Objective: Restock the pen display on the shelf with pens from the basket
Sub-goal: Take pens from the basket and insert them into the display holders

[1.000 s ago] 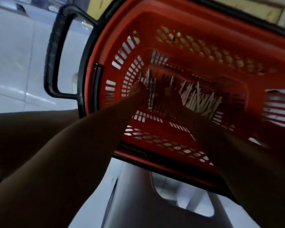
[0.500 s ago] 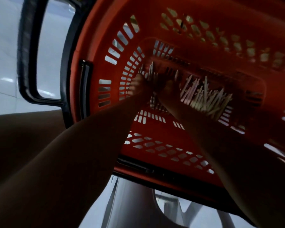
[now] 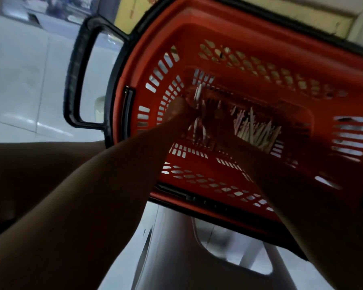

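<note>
A red slotted shopping basket (image 3: pixel 249 36) fills the upper right of the view. A heap of pale pens (image 3: pixel 258 132) lies on its floor toward the right. Both my arms reach down into it. My left hand (image 3: pixel 179 110) is closed around a small bunch of pens (image 3: pixel 198 95) whose tips stick up above the fingers. Right beside it, touching the same bunch, my right hand (image 3: pixel 215 119) is dark and blurred, and its fingers are hard to make out. No shelf or pen display is in view.
The basket's black handle (image 3: pixel 76 74) juts out to the left over a pale tiled floor (image 3: pixel 19 80). Below the basket is a dark plastic stool (image 3: pixel 176 258) with a cut-out grip. A yellowish surface (image 3: pixel 302 15) runs behind the basket.
The view has swung right and back, so the basket shifted in frame. Both hands stay together at the bunch of pens, which now stands a little higher above my left fingers.
</note>
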